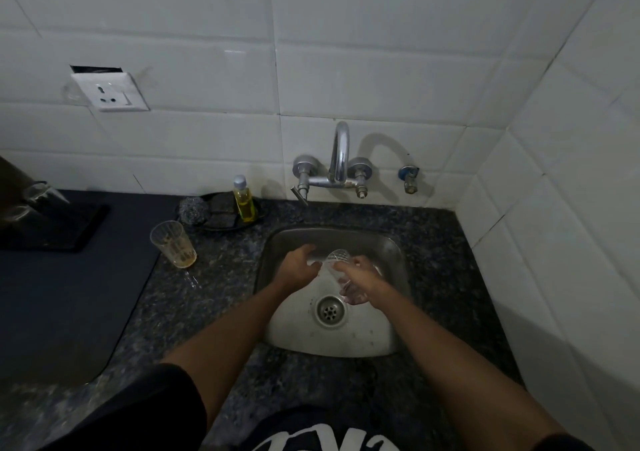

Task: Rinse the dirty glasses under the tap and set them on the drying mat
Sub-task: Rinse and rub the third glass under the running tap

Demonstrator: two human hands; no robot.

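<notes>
Both my hands are down in the steel sink (388, 343), below the chrome tap (341, 153). My right hand (362, 277) grips a clear ribbed glass (338, 257) around its body, tilted with the rim pointing up and away. My left hand (298, 265) is against the glass's left side near the rim, with its fingertips blurred. Whether water is running I cannot tell. A second glass (173, 244) with yellowish residue at the bottom stands upright on the granite counter left of the sink. A dark mat (69, 295) covers the counter at far left.
A black tray (221, 224) behind the second glass holds a steel scrubber, dark sponges and a yellow soap bottle (243, 203). A black pad (55, 232) at the far left carries a clear glass object (38, 196). A wall socket (109, 92) sits above; tiled walls close the back and right.
</notes>
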